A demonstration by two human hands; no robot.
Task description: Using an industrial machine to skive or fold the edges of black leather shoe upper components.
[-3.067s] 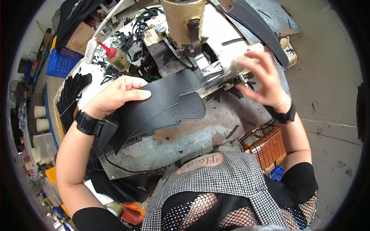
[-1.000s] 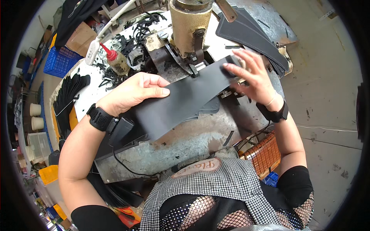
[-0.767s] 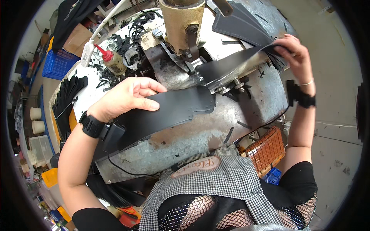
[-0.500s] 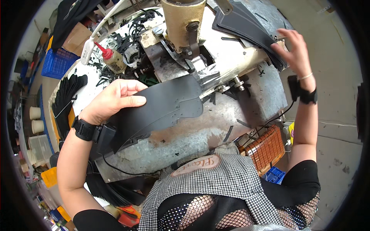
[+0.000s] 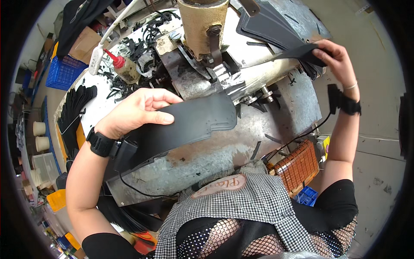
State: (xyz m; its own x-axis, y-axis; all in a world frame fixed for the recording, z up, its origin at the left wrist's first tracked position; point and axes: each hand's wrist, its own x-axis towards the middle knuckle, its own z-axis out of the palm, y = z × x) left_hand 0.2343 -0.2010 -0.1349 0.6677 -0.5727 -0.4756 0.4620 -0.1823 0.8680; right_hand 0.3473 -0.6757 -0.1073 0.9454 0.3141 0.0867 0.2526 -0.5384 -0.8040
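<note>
The two hands are held well apart, each with black sheet material in its grasp. By the left hand (image 5: pixel 140 112), a stack (image 5: pixel 189 116) of black pieces is clamped near its far edge, thumb on the top face; how far the fingers reach beneath cannot be told. The stack is stretched rightward from that hand, over the counter (image 5: pixel 215 159), its rounded end brought just beside the machine (image 5: pixel 205 30).

By the right hand (image 5: pixel 338 64), one end of a single black piece (image 5: pixel 302 53) is pinched between thumb and fingers. The piece is extended leftward from that hand, seen nearly edge-on, above the machine's pale arm (image 5: pixel 267 74) and near a pile (image 5: pixel 269 28) of stitched black pieces, which lies beyond.

Beyond the left hand, scraps (image 5: pixel 159 36) and a red-tipped bottle (image 5: pixel 125 69) are seen; to its left, a bundle (image 5: pixel 77 103) of black pieces is placed.

The step in hand is judged to be the handling of one piece away from the machine while the stack is kept ready. For the next move, a controlled release over the pile and a steady left grip would seem to be called for.
</note>
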